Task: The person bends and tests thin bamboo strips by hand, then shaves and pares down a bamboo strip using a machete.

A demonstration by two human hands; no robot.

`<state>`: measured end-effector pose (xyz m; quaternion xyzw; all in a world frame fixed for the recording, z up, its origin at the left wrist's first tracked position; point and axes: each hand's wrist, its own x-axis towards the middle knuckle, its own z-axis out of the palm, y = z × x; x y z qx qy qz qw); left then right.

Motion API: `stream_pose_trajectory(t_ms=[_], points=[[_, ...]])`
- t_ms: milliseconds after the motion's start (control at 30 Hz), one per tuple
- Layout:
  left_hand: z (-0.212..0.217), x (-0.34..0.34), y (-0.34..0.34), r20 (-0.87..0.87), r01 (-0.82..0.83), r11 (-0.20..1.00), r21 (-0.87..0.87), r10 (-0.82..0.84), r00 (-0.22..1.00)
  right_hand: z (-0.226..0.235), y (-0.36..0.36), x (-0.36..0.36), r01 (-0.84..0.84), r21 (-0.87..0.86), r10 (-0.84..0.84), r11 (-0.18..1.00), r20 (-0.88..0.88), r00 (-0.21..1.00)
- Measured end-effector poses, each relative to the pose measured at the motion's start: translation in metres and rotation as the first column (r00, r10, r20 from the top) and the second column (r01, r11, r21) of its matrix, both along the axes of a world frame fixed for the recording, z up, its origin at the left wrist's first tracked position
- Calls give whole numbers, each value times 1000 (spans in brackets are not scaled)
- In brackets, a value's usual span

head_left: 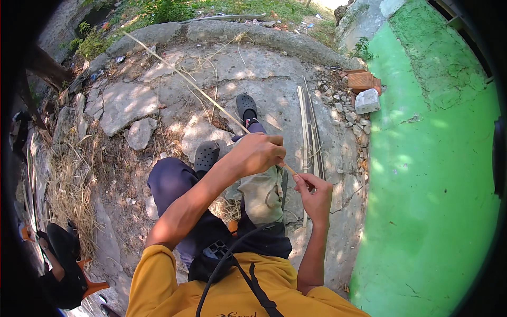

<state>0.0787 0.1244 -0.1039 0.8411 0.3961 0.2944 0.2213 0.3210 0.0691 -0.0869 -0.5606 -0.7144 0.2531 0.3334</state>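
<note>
Two hands work one long, thin bamboo strip [206, 95], pale straw in colour, running from the near end at the hands up and away to the left across the ground, slightly bowed. Left hand [257, 154] is closed in a fist around the strip, knuckles up, just above the knee. Right hand [316, 193] sits just beside it, lower and to the right, thumb and fingers pinched on the strip's short near end, which shows tan between the two hands. Both grips clamped on the same strip; hands close but not touching. Person seated, dark trousers, a grey-green cloth [262, 194] draped over the lap beneath the hands, black perforated clogs [246, 105] on both feet. A bundle of similar cut strips [310, 132] lies on the ground to the right of the legs. Ground is cracked, weathered concrete [253, 63] in dappled shade, scattered with dry grass and loose stems. Right: a bright green painted wall [428, 174], rubble along its foot, a white stone block [367, 101] and reddish brick [362, 81].
</note>
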Motion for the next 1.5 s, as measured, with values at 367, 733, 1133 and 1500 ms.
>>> stream_pose_trajectory(t_ms=[367,733,1133,1500], points=[[34,9,-1,250,-470,827,308,406,879,-52,-17,-11,-167,-532,-378,830,-757,532],[4,8,2,626,203,686,-699,448,639,-49,-25,-27,-354,-589,-406,726,-783,470],[-10,11,6,660,312,633,-709,438,610,-55,-28,-34,-428,-553,-287,715,-790,541],[6,10,0,719,407,642,-650,346,603,-55,-32,-34,-547,-485,-214,683,-848,485]])
